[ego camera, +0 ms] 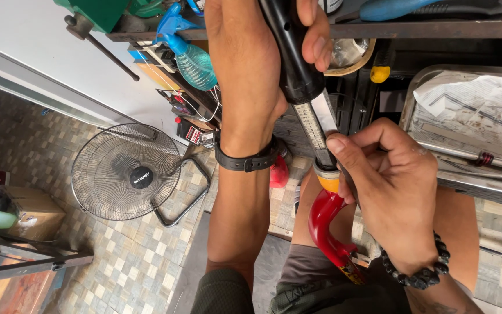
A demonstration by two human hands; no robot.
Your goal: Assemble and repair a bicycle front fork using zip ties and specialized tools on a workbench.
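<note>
Above the tiled floor (129, 256), between the knees: left hand (251, 64) wrapped around a black cylindrical tool body (293, 52), fingers curled tight over it, thumb pressed on its far side, black wristband (250, 160) on the wrist. Below the black body, a flat metal shaft with printed markings (319, 125), running down into an orange collar (328, 183) atop a curved red tube (323, 224). Right hand (393, 189) closed in a loose fist just beside the shaft, index fingertip and thumb pinched against its lower end near the collar; dark bead bracelet (416, 273) at that wrist. Whether anything small sits between those fingers: cannot tell. Off to the left on the floor, a round fan with wire guard (128, 173). Under the workbench edge, a blue spray bottle (192, 58). At the right, a metal tray (425, 78) holding crumpled paper (477, 102).
</note>
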